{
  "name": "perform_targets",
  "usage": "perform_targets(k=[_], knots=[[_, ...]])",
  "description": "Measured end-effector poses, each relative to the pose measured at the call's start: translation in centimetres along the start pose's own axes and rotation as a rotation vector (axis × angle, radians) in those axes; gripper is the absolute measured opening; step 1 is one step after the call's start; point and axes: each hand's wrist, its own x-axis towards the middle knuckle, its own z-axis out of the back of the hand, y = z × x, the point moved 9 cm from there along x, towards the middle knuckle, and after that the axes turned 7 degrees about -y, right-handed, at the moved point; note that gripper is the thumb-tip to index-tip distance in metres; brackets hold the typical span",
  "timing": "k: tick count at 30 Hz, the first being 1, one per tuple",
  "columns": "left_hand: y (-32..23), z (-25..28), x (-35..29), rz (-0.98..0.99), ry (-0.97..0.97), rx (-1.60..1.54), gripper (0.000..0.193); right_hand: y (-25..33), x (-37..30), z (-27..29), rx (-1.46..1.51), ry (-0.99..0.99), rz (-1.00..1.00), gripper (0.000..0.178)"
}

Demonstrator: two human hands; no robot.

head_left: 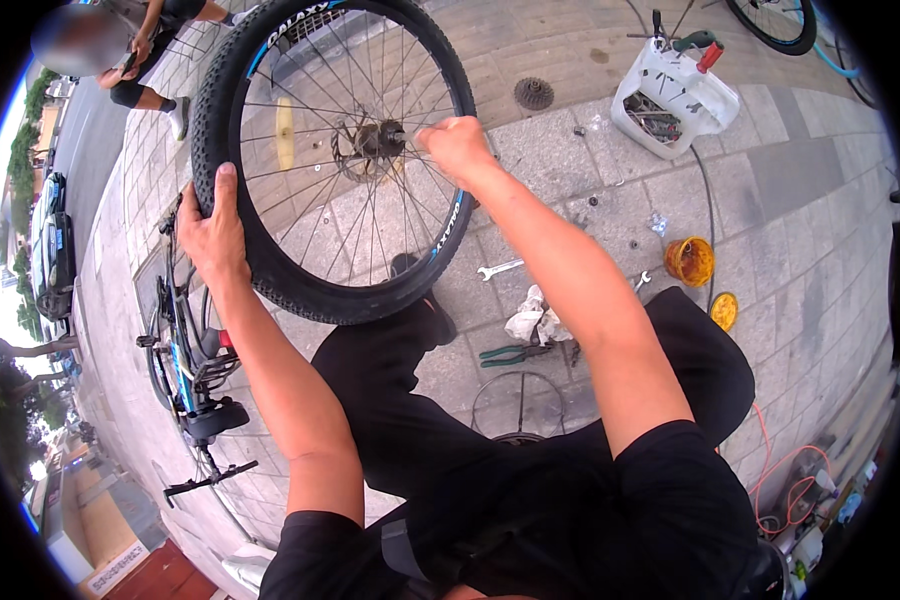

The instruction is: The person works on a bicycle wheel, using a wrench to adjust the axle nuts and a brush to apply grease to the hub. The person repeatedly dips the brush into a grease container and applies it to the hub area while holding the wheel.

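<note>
- While left fingers (190,212) clasp the bicycle wheel (360,150), upper centre, right fingers (440,142) curl beside its hub (386,138), any grip unclear.
- White lettering (298,29) marks the rim (239,140).

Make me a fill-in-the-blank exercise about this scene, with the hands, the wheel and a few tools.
1. The left hand grips the wheel by its black rubber ____.
2. The hand nearer the wheel's hub is the person's ____ one.
3. The handles of the pliers on the ground are ____.
4. The container with tools in it is ____.

Missing words: tyre; right; green; white.
</note>
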Motion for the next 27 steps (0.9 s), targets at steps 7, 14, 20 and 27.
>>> perform_targets(k=[7, 14, 20, 27], knots=[[-0.6, 0.6, -0.4, 0.014, -0.01, 0.066, 0.096, -1.0, 0.0, 1.8, -0.125, -0.093, -0.082, 0.029], [-2.2, 0.5, -1.0, -0.047, -0.042, -0.012, 0.07, 2.1, -0.5, 0.4, -0.301, -0.175, -0.104, 0.028], [-2.9, 0.8, -1.4, -0.034, -0.005, -0.045, 0.072, 5.1, -2.2, -0.1, -0.405, -0.203, -0.157, 0.025], [-1.9, 0.4, -0.8, -0.137, -0.07, 0.082, 0.077, 3.8, 0.0, -0.7, -0.282, -0.226, -0.133, 0.021]])
